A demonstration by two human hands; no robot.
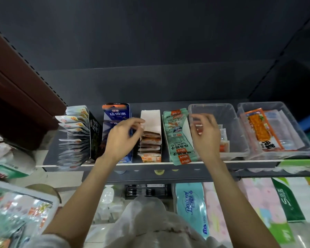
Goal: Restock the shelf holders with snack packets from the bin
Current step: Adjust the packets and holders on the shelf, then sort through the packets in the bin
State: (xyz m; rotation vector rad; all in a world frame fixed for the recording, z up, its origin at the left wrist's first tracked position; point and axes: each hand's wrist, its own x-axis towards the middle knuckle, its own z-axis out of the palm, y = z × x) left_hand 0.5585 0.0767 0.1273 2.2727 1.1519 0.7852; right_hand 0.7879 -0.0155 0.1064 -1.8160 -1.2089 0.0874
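Both hands are raised over the dark grey metal shelf (pixel 64 154). The left hand (pixel 121 138) is held with its grip narrow, thumb and fingers bent loosely toward each other; whether anything is pinched there cannot be told, as the fingertips are blurred. Just right of that grip stands the white cardboard holder (pixel 150 119), with orange-and-white snack packets (pixel 150 140) stacked in its front half. Behind the left grip a blue carton holder (pixel 117 113) is seen, and further left a fanned row of silvery packets (pixel 73 129).

The right hand (pixel 206 136) is curled over the near-left corner of a clear plastic bin (pixel 220 108); its grip is narrow too, and a small red-and-white packet seems to lie under the fingers, though contact cannot be told. More small sachets (pixel 224 140) lie in the bin just right of that grip. Between the two grips a holder of mint-green packets (pixel 177 136) is placed. Far right of the right grip, a second clear tub (pixel 243 108) holds a long orange packet (pixel 261 129).
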